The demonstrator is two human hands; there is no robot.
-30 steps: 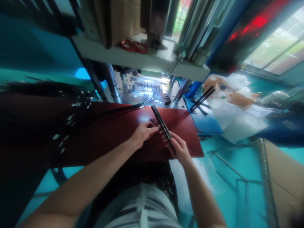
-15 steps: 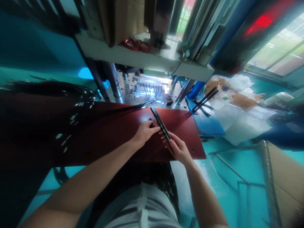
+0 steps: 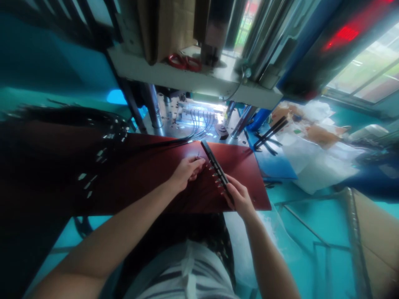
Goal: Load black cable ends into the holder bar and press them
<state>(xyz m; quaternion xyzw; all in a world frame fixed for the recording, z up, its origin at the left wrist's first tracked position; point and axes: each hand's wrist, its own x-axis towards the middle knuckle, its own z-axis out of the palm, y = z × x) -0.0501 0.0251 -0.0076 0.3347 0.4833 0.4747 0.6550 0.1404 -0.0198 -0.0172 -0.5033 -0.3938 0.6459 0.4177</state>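
My right hand (image 3: 238,195) grips the lower end of a narrow dark bar (image 3: 215,165) that slants up and to the left over the red-brown tabletop (image 3: 149,182). Several small shiny pins or connector ends stick out along the bar's left side. Just left of it, my left hand (image 3: 188,171) is closed in a pinch, apart from the bar. What its fingertips hold, if anything, is too small to make out. Several thin black cables (image 3: 174,141) run from the table's left side to a lit metal fixture (image 3: 195,117) behind it.
The press frame (image 3: 193,81) crosses above the fixture, with red-handled scissors (image 3: 184,62) on its ledge. A large bundle of black cables (image 3: 102,145) lies at left. On the blue surface (image 3: 274,162) at right are pliers-like black tools (image 3: 269,137), beside white bags (image 3: 314,162). A cardboard box (image 3: 374,236) stands lower right.
My left hand has drawn back from the bar, leaving a gap, and its fingers have curled in. The right hand and bar have shifted slightly right.
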